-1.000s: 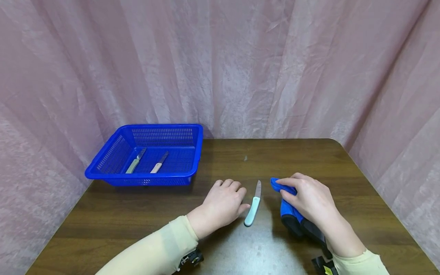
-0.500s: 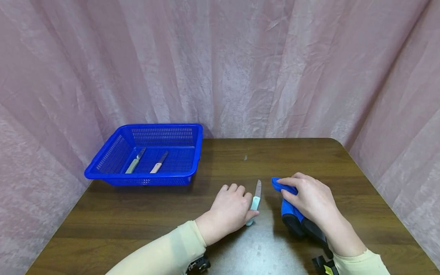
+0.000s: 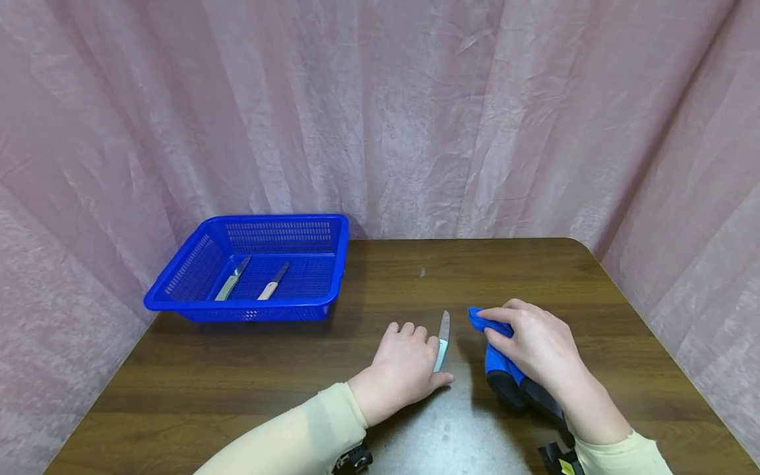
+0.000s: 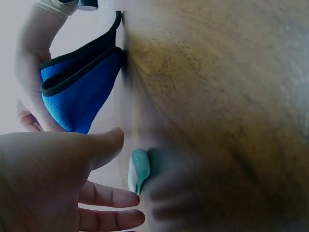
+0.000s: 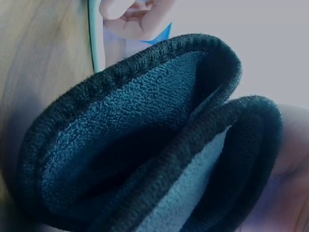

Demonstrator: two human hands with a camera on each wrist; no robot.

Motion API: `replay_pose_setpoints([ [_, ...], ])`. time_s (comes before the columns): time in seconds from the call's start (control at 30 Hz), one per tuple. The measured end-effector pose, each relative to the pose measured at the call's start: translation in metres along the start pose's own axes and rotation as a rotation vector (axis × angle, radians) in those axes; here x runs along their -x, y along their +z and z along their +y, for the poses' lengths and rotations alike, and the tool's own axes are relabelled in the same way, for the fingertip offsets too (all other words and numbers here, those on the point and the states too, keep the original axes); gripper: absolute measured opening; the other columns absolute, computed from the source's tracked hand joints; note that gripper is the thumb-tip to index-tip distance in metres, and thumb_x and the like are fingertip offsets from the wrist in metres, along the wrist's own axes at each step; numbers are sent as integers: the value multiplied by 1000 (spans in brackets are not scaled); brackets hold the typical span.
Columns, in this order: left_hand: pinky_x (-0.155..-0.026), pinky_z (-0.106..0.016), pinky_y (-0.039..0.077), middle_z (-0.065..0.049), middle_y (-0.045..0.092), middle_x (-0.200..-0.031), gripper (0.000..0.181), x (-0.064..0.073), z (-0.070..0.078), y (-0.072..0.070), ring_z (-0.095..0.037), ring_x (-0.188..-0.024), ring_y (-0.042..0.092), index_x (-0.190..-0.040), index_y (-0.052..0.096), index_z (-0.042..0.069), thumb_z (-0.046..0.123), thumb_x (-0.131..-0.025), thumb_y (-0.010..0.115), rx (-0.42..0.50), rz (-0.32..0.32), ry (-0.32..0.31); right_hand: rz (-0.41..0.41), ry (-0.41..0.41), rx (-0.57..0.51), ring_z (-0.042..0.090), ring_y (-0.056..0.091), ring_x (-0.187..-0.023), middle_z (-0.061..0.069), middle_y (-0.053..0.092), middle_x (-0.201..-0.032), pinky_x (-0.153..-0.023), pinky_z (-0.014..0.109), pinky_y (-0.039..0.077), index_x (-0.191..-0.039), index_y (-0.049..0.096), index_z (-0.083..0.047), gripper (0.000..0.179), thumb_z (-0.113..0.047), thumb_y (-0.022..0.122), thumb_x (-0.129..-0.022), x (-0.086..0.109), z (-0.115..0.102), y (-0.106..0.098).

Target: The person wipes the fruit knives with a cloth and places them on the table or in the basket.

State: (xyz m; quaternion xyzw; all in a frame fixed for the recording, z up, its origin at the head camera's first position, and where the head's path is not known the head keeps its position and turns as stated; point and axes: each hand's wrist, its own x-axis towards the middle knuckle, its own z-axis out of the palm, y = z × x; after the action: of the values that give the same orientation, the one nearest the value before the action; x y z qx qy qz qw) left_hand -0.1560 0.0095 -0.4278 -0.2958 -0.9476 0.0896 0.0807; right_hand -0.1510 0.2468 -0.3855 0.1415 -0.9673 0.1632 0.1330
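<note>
A small fruit knife (image 3: 441,353) with a mint-green handle lies on the table, blade pointing away. My left hand (image 3: 404,366) is right beside its handle, thumb on the near side and fingers on the far side, covering the handle's end in the head view. In the left wrist view, the handle (image 4: 140,164) shows between the extended thumb and fingers, with a gap to the thumb. Thumb and fingers of my right hand (image 3: 537,340) pinch a blue cloth (image 3: 497,363) with black edging, folded over and hanging toward me. The folded cloth (image 5: 125,125) fills most of the right wrist view.
A blue plastic basket (image 3: 329,310) stands at the table's back left. Inside it lie a knife with a pale green handle (image 3: 227,287) and another with a cream handle (image 3: 268,290). A pink curtain (image 3: 380,119) hangs behind the wooden table (image 3: 505,264).
My left hand has moved right and slightly toward me, from beside the knife to around its handle. The right hand and its cloth have stayed in place.
</note>
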Motion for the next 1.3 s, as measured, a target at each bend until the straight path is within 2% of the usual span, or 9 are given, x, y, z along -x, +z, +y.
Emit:
replay_pose_setpoints([
  [0.2, -81, -39, 49, 3, 68, -95, 51, -1, 1, 4, -20, -93, 64, -107, 75, 19, 69, -96, 73, -14, -4, 5, -3, -4, 0, 16, 66, -84, -5, 74, -104, -65, 40, 54, -127, 85, -26, 30, -25, 84, -97, 0, 0, 1],
  [0.4, -75, -36, 45, 3, 64, -89, 32, -1, -4, 6, -19, -85, 62, -100, 71, 18, 50, -97, 78, -36, 19, 20, 4, -6, -1, 14, 63, -81, -4, 74, -103, -62, 38, 52, -126, 85, -25, 30, -24, 84, -96, 1, 0, 2],
  [0.53, -74, -36, 43, 2, 63, -87, 23, 0, -7, 7, -19, -84, 61, -95, 69, 19, 40, -94, 79, -43, 23, 22, 3, -7, 1, 13, 61, -80, -5, 73, -102, -61, 36, 50, -125, 85, -25, 29, -24, 84, -96, 1, 0, 2],
  [0.7, -73, -36, 44, 2, 63, -86, 24, 1, -8, 6, -19, -82, 62, -91, 66, 19, 38, -91, 81, -41, 16, 19, -5, -1, -2, 11, 58, -77, -6, 72, -100, -60, 34, 47, -126, 85, -25, 29, -25, 84, -96, 1, -1, 2],
  [0.83, -68, -34, 43, 2, 63, -80, 28, 3, -10, 4, -18, -75, 64, -86, 61, 18, 37, -91, 81, -33, 42, 25, -19, 10, -6, 11, 56, -76, -6, 72, -99, -58, 34, 45, -126, 85, -25, 29, -25, 84, -97, 1, -2, 1],
  [1.07, -61, -33, 46, 2, 66, -79, 29, 7, -18, 0, -18, -73, 68, -90, 60, 16, 35, -91, 82, 43, 38, 32, -20, 6, 0, 11, 57, -76, -5, 73, -101, -59, 34, 46, -127, 85, -25, 30, -25, 84, -97, 1, -2, 1],
  [1.13, -60, -33, 46, 2, 66, -78, 28, 9, -21, -1, -18, -72, 69, -90, 60, 16, 33, -91, 82, 54, 62, 38, -19, 6, -2, 11, 57, -76, -5, 73, -102, -58, 33, 45, -127, 85, -25, 30, -25, 84, -97, 1, -2, 1],
  [1.3, -57, -32, 46, 2, 66, -76, 27, 13, -26, -3, -18, -68, 68, -84, 61, 16, 28, -91, 84, 50, 169, 66, -13, 7, 0, 11, 58, -78, -5, 73, -102, -59, 34, 46, -127, 85, -26, 30, -25, 84, -97, 2, -2, 1],
])
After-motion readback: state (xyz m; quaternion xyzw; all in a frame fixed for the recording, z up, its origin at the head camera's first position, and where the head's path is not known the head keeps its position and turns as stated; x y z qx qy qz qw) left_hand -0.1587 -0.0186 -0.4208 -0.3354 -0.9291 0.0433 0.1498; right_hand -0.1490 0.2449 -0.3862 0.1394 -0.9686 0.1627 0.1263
